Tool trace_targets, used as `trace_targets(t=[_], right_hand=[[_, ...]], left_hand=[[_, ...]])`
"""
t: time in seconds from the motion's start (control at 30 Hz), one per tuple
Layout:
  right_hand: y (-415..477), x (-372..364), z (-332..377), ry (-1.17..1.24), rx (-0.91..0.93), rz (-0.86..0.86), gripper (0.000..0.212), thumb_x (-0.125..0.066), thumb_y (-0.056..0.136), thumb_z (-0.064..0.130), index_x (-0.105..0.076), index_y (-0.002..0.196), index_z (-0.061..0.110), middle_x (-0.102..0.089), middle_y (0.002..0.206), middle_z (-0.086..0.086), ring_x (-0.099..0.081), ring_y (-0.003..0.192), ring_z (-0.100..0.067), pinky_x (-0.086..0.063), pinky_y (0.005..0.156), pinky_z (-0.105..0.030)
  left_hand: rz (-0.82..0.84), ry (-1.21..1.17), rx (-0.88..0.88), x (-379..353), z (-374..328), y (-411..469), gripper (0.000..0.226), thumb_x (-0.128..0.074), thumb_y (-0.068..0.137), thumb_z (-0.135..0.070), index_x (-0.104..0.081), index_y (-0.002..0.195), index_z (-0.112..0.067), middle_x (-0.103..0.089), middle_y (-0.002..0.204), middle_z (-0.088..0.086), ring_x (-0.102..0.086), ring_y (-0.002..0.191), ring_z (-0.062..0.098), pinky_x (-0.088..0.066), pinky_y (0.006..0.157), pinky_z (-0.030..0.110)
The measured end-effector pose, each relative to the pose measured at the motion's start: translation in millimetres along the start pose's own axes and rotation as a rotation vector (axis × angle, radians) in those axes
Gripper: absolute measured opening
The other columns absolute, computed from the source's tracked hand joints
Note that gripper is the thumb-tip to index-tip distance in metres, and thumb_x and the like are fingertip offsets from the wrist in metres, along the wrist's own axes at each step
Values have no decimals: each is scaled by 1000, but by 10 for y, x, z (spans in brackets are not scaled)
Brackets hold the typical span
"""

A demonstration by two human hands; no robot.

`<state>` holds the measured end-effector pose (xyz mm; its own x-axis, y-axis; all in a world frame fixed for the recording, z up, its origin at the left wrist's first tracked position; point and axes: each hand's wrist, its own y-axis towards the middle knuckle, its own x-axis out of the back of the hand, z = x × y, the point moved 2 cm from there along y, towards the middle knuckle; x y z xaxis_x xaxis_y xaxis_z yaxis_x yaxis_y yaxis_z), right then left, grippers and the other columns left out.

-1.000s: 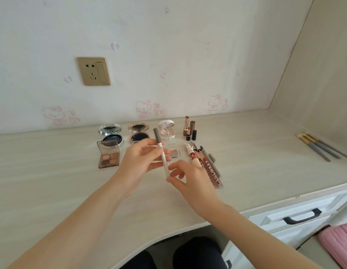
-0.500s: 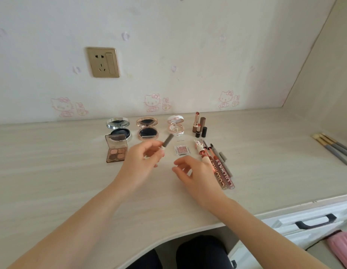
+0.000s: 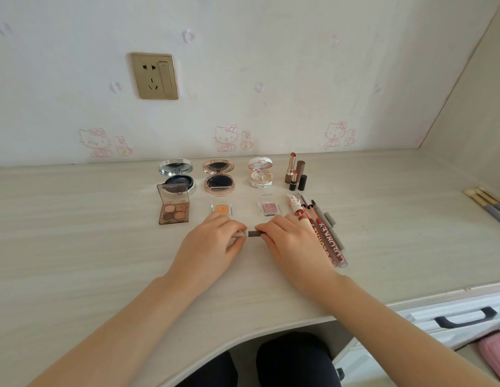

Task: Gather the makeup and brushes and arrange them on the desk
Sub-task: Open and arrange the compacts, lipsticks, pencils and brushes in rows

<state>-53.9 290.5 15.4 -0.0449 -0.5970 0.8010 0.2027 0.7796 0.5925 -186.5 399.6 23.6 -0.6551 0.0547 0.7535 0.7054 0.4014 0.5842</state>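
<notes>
The scene is lit brightly and evenly by soft, diffuse light. Faint shadows are cast on the desk (image 3: pixel 75 247) beneath the left hand (image 3: pixel 212 243) and right hand (image 3: pixel 295 244). The desk's back edge is bowed by wide-angle distortion.

A single view, worn on the person's head, looks forward and downward across the desk (image 3: pixel 75 247) toward the wall (image 3: pixel 271 79) behind it. The wide lens bends the desk's near edge into a curve along the lower frame. Both forearms enter from the bottom corners and meet at the centre, where the left hand (image 3: pixel 212 245) and right hand (image 3: pixel 293 247) pinch a slim pencil (image 3: pixel 254 234) between them. The camera sits close, so the hands fill the middle. A wall socket (image 3: pixel 154 76) lies upper left and a side panel (image 3: pixel 472 107) slants down the right edge. A drawer handle (image 3: pixel 465 319) and dark-clad knees (image 3: pixel 293 358) show at the bottom.
</notes>
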Motion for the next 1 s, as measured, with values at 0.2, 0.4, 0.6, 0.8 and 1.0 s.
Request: trace_targets(t=[0.2,0.4,0.6,0.8,1.0], right_hand=[[-58,24,93,-30,77,-54,18,-68,85,16,-69,102,21,-61,89,3,-56,80,-21,-33,70,-29],[-76,68,114,-68,91,-98,16,-70,82,13,-68,96,22,-61,89,5,-53,79,-21,-30,68,-30],[-84,97,124,-71,104,-78,20,-64,82,9,-68,97,21,-61,91,5,-52,80,-21,-24,68,-27],[-89,114,138,-44,126,-73,22,-60,80,6,-68,98,17,-61,91,2,-53,80,-22,-28,67,-27],[-92,123,144,-13,141,-88,25,-58,79,4,-68,99,13,-61,91,-2,-49,81,-20,-28,70,-25]], left_hand=[[-12,101,-102,-35,-52,-31,32,-46,88,-41,-68,83,-18,-62,74,-9,-58,78,12,-50,49,32],[-51,182,-101,-40,-85,-45,39,-41,89,-49,-62,75,-20,-59,65,-10,-60,65,12,-42,38,29],[-34,238,-92,-42,-84,-41,43,-37,90,-54,-58,70,-21,-56,58,-9,-56,54,12,-34,36,26],[-25,266,-100,-16,-94,-17,47,-35,90,-58,-47,63,-22,-50,50,-5,-50,41,20,-29,35,26],[-21,257,-95,15,-97,-19,46,-34,91,-59,-36,62,-23,-49,48,-3,-46,39,23,-26,36,24]])
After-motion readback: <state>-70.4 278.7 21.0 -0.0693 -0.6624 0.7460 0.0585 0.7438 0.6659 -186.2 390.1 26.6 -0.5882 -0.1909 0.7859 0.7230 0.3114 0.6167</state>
